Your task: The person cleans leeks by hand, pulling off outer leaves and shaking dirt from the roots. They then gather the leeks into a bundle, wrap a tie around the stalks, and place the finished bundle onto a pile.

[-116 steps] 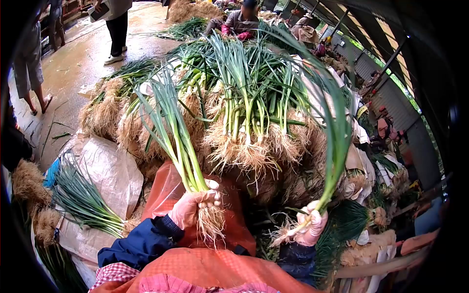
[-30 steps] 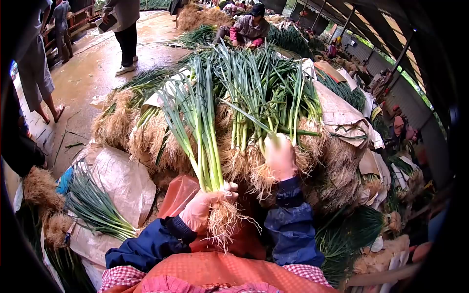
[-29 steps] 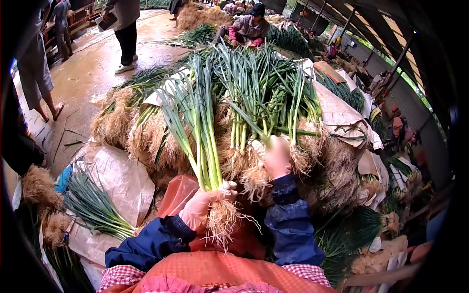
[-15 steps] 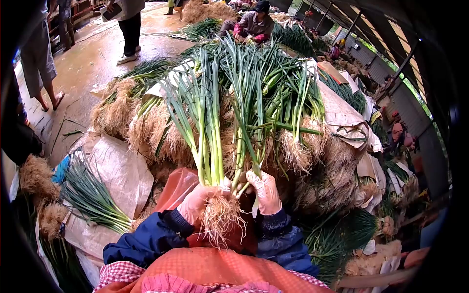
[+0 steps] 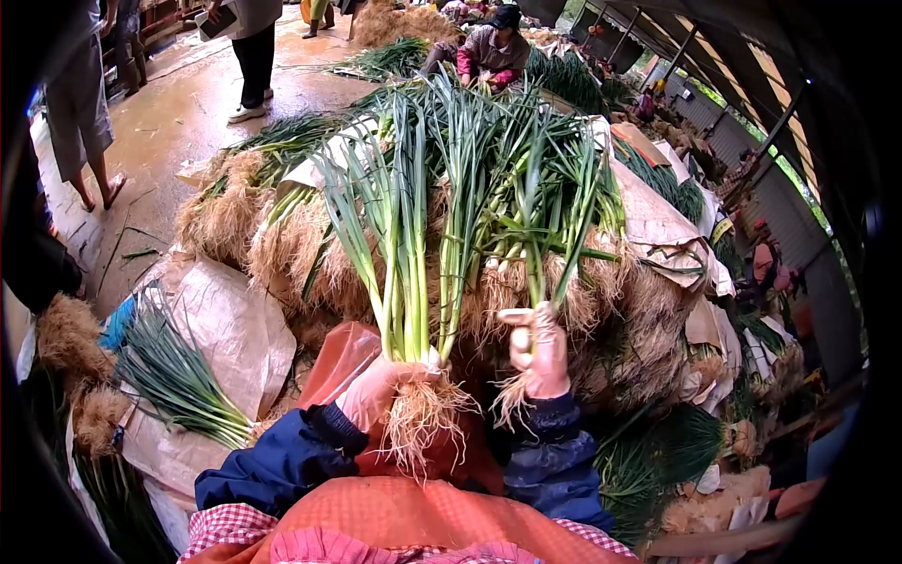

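My left hand (image 5: 368,393), in a pale glove, is closed around the lower stems of a bunch of green onions (image 5: 406,301). Their leaves point away from me, and tangled pale roots (image 5: 427,423) hang below the fist. A little to the right, my gloved right hand (image 5: 547,362) grips a separate green onion (image 5: 535,268), its index finger pointing left and a tuft of roots showing under the palm. Both hands are over the near side of a large heap of green onions (image 5: 489,169), whose roots (image 5: 648,320) face me.
Pale sacking (image 5: 235,320) at the left bears another bunch of green onions (image 5: 178,376). More green onions (image 5: 691,442) lie at the lower right. Across the heap crouches a person (image 5: 493,52); other people stand on the wet floor (image 5: 178,160) at upper left.
My right hand has moved right, away from the bunch, with a green onion in it. The left hand still holds the bunch in nearly the same place.
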A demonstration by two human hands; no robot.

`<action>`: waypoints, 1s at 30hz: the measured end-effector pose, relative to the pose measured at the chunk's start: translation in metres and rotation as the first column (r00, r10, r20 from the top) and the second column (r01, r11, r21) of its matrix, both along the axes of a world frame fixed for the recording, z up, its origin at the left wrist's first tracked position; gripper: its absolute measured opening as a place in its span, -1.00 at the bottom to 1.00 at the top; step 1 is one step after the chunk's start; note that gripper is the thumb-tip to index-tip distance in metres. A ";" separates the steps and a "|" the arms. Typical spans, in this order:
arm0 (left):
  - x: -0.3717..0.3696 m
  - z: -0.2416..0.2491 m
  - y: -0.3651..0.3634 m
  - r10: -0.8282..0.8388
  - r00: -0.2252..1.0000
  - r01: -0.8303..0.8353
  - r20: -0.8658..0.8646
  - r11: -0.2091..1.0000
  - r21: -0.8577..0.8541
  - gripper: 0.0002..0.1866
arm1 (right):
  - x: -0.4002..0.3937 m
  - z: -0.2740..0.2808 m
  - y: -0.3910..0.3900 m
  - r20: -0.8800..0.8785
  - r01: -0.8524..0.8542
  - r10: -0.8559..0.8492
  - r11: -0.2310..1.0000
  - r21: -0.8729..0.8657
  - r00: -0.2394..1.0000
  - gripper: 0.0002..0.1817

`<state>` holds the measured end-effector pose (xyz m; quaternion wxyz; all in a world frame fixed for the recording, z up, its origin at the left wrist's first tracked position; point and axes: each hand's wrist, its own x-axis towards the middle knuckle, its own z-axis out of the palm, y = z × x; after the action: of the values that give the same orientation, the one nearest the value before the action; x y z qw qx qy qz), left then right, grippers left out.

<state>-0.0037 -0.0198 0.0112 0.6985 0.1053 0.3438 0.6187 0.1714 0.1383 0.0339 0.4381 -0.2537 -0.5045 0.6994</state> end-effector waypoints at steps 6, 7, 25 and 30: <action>-0.011 0.017 -0.013 -0.038 0.993 0.016 0.113 0.982 0.189 -0.77 | -0.047 0.030 -0.023 0.011 0.114 -0.117 0.980 0.161 0.993 -0.82; -0.008 0.022 -0.013 0.038 0.974 -0.085 0.224 0.975 0.206 -0.78 | -0.047 0.051 -0.011 -0.154 0.132 -0.120 0.989 0.070 0.981 -0.83; -0.032 -0.007 -0.009 0.177 0.950 -0.225 0.257 0.960 0.168 -0.64 | -0.076 0.033 0.044 0.229 -0.008 -0.067 0.950 0.311 0.971 -0.79; -0.022 -0.013 0.007 0.165 0.963 -0.194 0.214 0.973 0.126 -0.58 | -0.041 0.046 0.007 0.227 0.080 -0.143 0.961 0.265 0.963 -0.73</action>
<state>-0.0255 -0.0125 -0.0022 0.6610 0.0612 0.2331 0.7106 0.1305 0.1456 0.0797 0.4403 -0.3080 -0.6246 0.5667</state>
